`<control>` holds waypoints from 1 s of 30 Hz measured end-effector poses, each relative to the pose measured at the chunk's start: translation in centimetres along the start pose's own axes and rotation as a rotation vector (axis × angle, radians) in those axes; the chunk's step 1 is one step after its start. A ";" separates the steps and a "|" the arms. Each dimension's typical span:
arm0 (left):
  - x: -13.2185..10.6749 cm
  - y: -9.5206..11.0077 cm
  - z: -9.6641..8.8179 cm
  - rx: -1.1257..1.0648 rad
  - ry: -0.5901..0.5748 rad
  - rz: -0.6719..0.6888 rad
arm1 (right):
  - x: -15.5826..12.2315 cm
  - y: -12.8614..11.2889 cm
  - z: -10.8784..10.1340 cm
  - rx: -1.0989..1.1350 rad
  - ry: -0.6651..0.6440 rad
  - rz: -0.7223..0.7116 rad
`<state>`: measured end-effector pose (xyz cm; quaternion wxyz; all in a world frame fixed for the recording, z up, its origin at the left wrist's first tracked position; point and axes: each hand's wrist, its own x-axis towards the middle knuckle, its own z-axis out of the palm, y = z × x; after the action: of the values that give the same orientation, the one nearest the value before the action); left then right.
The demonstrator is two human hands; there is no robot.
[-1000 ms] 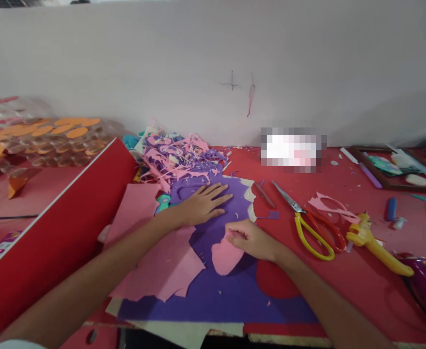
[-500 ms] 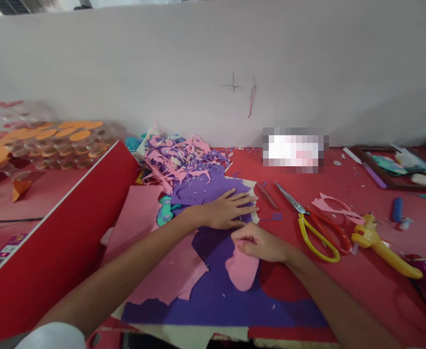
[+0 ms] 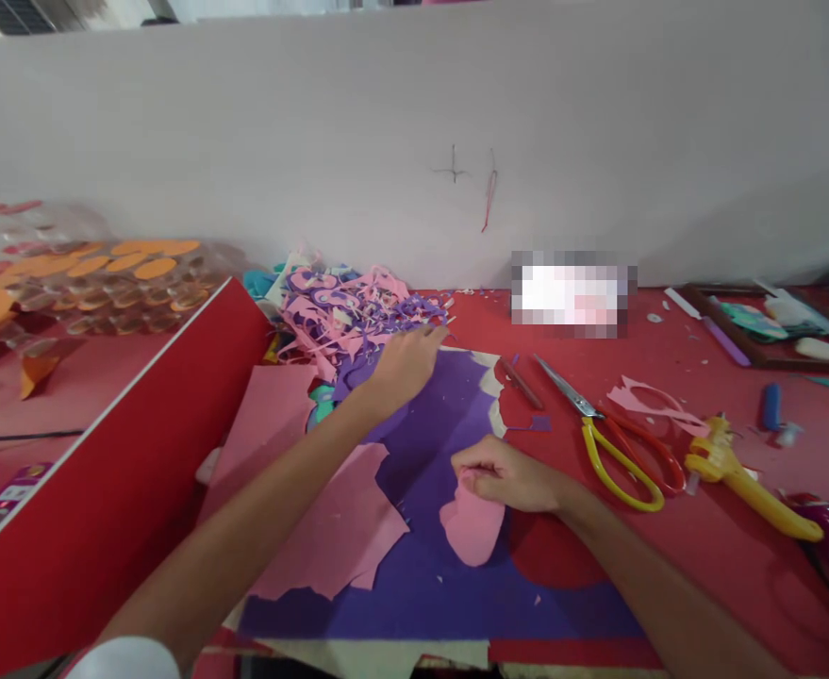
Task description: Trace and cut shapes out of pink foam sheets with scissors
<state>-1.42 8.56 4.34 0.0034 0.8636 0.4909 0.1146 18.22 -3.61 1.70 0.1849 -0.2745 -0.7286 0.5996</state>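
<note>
My right hand (image 3: pixel 503 471) is closed, pinching a rounded pink foam cutout (image 3: pixel 474 528) that hangs over the purple foam sheet (image 3: pixel 449 405). My left hand (image 3: pixel 410 363) lies at the upper part of that sheet, palm down, fingers stretched toward the foam scraps. Those scraps form a tangled pink and purple heap (image 3: pixel 343 302) just behind it. What lies beneath the palm is hidden. Under my left forearm spreads a ragged pink foam sheet (image 3: pixel 336 528), with a teal piece (image 3: pixel 322 404) partly covered beside it.
Scissors (image 3: pixel 590 415) with yellow and red handles rest to the right, near a brown stick (image 3: pixel 522 382), a pink offcut (image 3: pixel 654 401) and a yellow glue gun (image 3: pixel 746 476). A red upright panel (image 3: pixel 131 443) borders the left side. Behind the table stands a grey wall (image 3: pixel 315 141).
My left hand has swept from the right edge of the purple sheet leftward and back to the scrap heap. My right hand keeps its hold on the pink cutout, nearly still.
</note>
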 end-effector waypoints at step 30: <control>-2.7 2.7 -3.0 -0.511 -0.126 0.119 | -0.3 1.7 -3.2 -0.177 0.853 0.062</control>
<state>-1.09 4.53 7.00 0.2450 0.8675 0.3934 0.1807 20.65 -1.08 0.72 0.4271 -0.5343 -0.6268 0.3731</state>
